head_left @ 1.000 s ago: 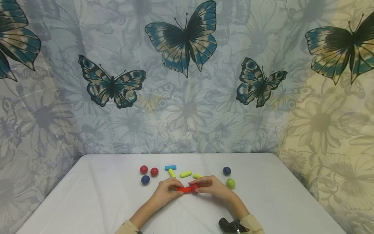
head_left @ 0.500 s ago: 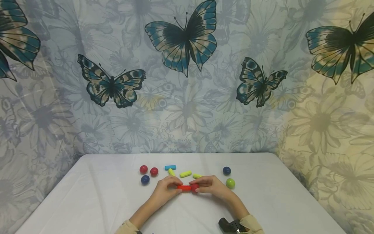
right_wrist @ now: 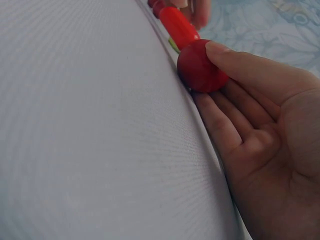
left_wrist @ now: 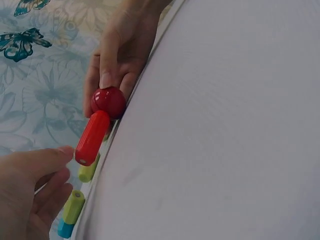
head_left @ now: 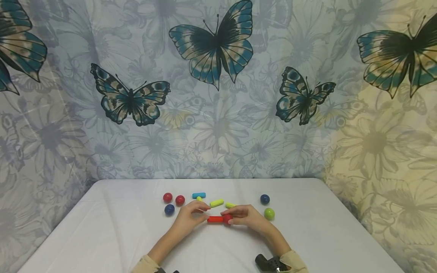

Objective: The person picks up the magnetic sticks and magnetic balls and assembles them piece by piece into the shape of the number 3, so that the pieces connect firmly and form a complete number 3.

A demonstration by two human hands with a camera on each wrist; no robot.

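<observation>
In the head view my right hand pinches a dark red ball between thumb and fingers. A bright red ribbed stick runs out from that ball towards the left, end against it. My left hand is just off the stick's free end, thumb and fingers spread apart with nothing between them. In the left wrist view a small hole shows in that free end, with the thumb tip close beside it. The ball's far side is covered by my right fingers.
Behind the hands lie yellow-green sticks and a blue stick. Two red balls and a blue ball sit left; another blue ball and a green ball sit right. A white cloth covers the table.
My left hand has let go of the red stick and drawn back slightly to the left. The stick first shifted a little away from me; the right hand has kept its pinch on the ball.
</observation>
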